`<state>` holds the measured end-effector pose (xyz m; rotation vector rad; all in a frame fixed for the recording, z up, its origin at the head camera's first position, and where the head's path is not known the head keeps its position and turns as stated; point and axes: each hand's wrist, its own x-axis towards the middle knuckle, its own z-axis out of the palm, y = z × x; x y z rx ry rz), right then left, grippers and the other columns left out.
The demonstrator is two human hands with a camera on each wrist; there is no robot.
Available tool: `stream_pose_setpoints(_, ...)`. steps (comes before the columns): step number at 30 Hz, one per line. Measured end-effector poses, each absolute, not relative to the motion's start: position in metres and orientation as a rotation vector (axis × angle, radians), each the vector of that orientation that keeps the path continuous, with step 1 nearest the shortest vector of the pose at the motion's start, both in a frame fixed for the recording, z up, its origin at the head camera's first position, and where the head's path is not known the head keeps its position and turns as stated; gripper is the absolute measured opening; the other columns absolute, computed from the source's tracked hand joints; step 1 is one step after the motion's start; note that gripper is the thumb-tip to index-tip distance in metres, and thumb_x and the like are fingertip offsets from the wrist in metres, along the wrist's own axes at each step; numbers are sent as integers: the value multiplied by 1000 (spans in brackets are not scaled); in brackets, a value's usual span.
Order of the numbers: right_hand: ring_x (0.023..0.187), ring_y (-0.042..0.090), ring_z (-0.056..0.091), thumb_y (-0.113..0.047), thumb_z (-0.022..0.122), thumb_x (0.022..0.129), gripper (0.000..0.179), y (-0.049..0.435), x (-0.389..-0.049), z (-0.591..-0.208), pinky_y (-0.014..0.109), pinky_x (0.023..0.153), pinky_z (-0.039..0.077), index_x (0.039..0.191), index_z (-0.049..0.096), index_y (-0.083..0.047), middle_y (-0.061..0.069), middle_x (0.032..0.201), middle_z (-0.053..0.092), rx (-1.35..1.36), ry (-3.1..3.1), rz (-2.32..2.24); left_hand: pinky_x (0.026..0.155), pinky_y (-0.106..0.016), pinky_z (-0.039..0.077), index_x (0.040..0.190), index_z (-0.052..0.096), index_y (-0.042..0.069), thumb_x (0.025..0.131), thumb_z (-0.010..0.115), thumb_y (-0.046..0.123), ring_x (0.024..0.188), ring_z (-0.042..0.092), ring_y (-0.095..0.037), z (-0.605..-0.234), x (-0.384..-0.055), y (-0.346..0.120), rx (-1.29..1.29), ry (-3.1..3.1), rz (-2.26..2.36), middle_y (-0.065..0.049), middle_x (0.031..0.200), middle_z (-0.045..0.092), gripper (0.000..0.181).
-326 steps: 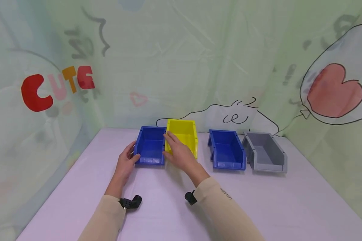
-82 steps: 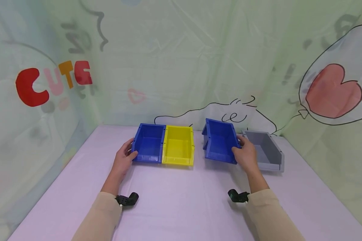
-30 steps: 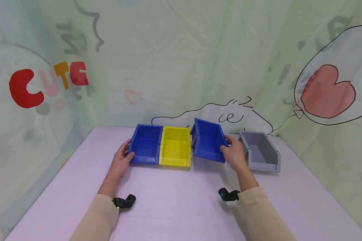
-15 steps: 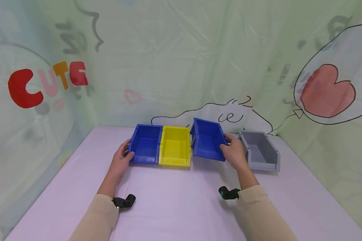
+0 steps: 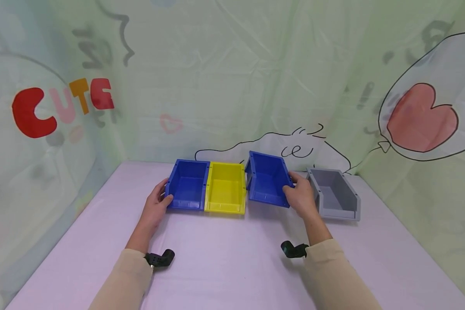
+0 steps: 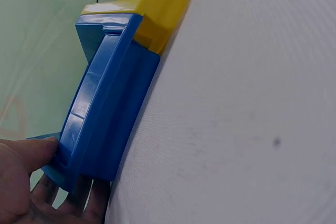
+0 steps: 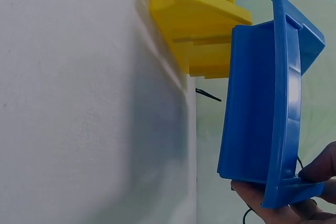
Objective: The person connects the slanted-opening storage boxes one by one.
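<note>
Wrist views: left hand (image 6: pixel 22 179) cut off at 8 o'clock, right hand (image 7: pixel 322 169) at 4; yellow bin (image 7: pixel 205 17) cut at 12.

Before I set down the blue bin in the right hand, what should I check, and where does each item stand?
1. Right hand gripping the raised blue bin: ok.
2. Raised blue bin level: not ok, it is tilted.
3. Left hand holding the left blue bin: ok.
4. Left blue bin and yellow bin side by side, edges meeting: ok.
5. Raised blue bin free of contact with the yellow bin: cannot tell.
6. Grey bin standing on the table: ok.
</note>
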<state>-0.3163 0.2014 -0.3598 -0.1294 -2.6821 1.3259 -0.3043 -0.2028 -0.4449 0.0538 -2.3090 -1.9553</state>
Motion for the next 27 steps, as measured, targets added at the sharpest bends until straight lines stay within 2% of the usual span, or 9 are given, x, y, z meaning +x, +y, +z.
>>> stream_pose_setpoints(17,133,46,51,-5,47,99,62,200,-314,-362,60,111,47,159,33,3,32,152,45,-98,-2695,1274,128,-50,27,165,27,19,108,48,6,156,28,-39,-445,-304,-202,63,-2322,-1951,-19,169,27,62)
stream_pose_setpoints(27,142,54,41,-1,48,95,63,195,-314,-356,63,118,37,155,34,11,39,153,38,28,-2728,1011,127,-50,29,165,27,18,108,48,4,156,28,-39,-444,-303,-201,57,-2316,-1952,-20,169,27,62)
